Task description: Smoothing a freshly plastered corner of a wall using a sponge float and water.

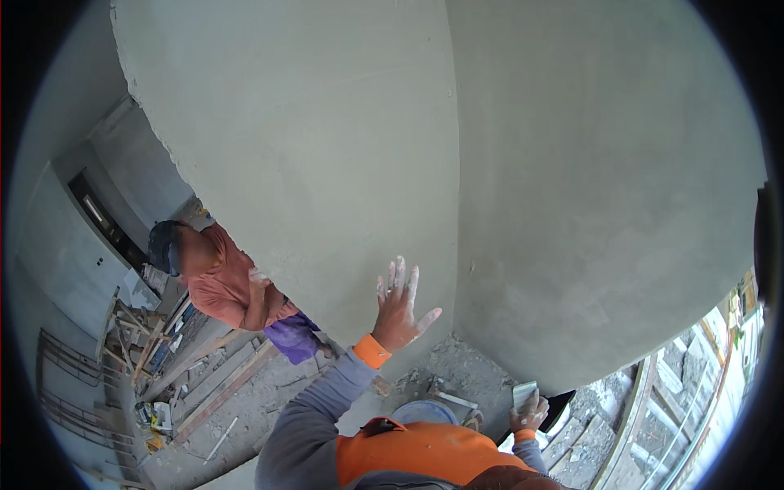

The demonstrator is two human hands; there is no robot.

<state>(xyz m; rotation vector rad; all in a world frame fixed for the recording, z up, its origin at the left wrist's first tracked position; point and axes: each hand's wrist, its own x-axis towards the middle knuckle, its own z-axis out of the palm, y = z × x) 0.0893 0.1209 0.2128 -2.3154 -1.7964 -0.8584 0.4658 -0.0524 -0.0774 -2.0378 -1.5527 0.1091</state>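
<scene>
My left hand (398, 312) is raised in front of the plastered wall (327, 171), its fingers spread and smeared with white. Whether the fingertips touch the wall I cannot tell. Low on the right, my right hand (531, 413) is closed around a pale, flat, rectangular block (524, 394) whose exact kind is unclear. A dark, angular object (559, 411) shows just beside that hand, partly hidden. Below my left hand, a round light-blue bucket (425, 412) stands by my body, its lower part covered by my orange-and-grey clothing.
A second smooth wall (604, 180) meets the first in a corner. At left stands a person in a salmon shirt (224, 278). Wooden planks (224, 388) and rubble (449, 363) lie on the floor. A white-handled tool (454, 398) lies by the bucket.
</scene>
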